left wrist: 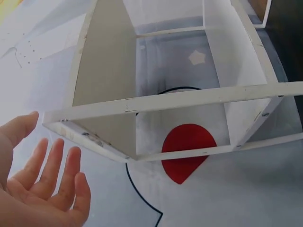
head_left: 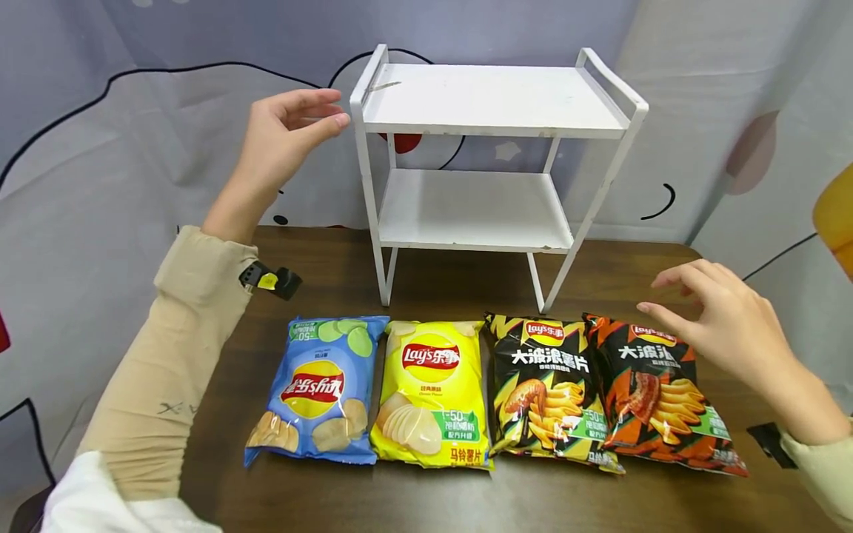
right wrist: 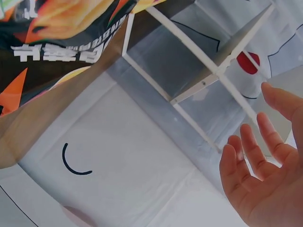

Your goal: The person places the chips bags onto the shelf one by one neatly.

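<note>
The rack [head_left: 493, 96], white with an upper and a lower shelf, stands upright on the brown surface [head_left: 433, 500], behind a row of four chip bags. Its upper shelf has a raised rail at each side.

The left hand [head_left: 283, 129] is raised just beside the rack's upper left corner. Its grip is loose and empty, fingers gently bent and the thumb held away from them; the left wrist view shows a thin gap between the thumb tip and the frame.

The right hand [head_left: 733, 318] hovers over the upper right part of the red bag [head_left: 656, 411], hiding some of its print. This grip is loose and empty too, with a clear space between thumb and fingers.

From left to right lie the blue bag [head_left: 326, 396], the yellow bag [head_left: 433, 392], the black bag [head_left: 543, 377] and the red one, all flat with their fronts up. The blue bag's print is upside down; the others read the right way up. The black and red bags meet along their sides.

Both arms wear beige sleeves [head_left: 173, 370], with a small black device [head_left: 269, 281] at the left wrist. A pale patterned cloth [head_left: 166, 155] hangs behind, crossed by a dark line [head_left: 173, 70] at upper left. A yellow object [head_left: 838, 215] is cut off at the right edge.
</note>
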`<state>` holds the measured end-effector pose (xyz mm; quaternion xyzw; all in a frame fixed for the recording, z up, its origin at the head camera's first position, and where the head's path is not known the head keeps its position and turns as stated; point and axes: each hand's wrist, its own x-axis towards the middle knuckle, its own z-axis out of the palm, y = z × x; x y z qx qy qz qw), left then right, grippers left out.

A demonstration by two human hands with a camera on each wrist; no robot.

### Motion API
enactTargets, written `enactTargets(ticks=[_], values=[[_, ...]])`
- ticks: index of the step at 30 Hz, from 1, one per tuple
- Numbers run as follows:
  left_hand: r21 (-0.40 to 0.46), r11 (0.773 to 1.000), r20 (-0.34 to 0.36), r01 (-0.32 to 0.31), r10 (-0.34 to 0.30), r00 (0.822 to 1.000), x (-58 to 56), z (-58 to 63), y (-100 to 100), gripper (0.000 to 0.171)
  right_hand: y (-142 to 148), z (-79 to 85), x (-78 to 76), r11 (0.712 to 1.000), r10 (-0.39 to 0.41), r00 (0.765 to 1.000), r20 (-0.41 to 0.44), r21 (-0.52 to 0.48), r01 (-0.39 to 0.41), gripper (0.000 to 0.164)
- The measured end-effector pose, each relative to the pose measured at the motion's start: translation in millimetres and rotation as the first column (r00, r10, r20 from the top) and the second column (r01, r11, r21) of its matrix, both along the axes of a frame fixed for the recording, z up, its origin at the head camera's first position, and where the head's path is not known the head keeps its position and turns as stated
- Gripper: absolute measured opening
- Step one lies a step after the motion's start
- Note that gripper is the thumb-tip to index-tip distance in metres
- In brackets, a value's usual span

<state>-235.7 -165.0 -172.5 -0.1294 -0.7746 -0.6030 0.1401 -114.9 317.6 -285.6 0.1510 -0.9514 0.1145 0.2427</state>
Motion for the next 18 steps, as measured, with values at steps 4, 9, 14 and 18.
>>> enactTargets(ticks=[4, 9, 14, 18], values=[[-0.029, 0.999, 0.015, -0.023, 0.023, 1.0, -2.6, 2.2, 3.8, 0.041, -5.8, -2.5, 6.2, 1.0, 0.022, 1.0, -0.016, 0.004, -0.022, 0.028], [-0.039, 0.998, 0.065, -0.055, 0.058, 0.996, -5.5, 6.5, 5.0, 0.04, -13.7, -4.0, 13.0, 0.998, 0.055, 0.998, -0.028, -0.004, -0.056, 0.03], [-0.027, 0.998, 0.099, -0.061, 0.063, 0.993, -10.7, 8.2, 7.7, 0.038, -17.2, -3.6, 17.5, 0.998, 0.061, 0.998, -0.027, 0.008, -0.061, 0.031], [0.03, 0.999, 0.149, -0.032, 0.027, 0.988, -13.4, 8.7, 10.5, 0.04, -16.5, -5.5, 18.9, 0.999, 0.054, 0.998, -0.02, 0.004, -0.054, 0.031]])
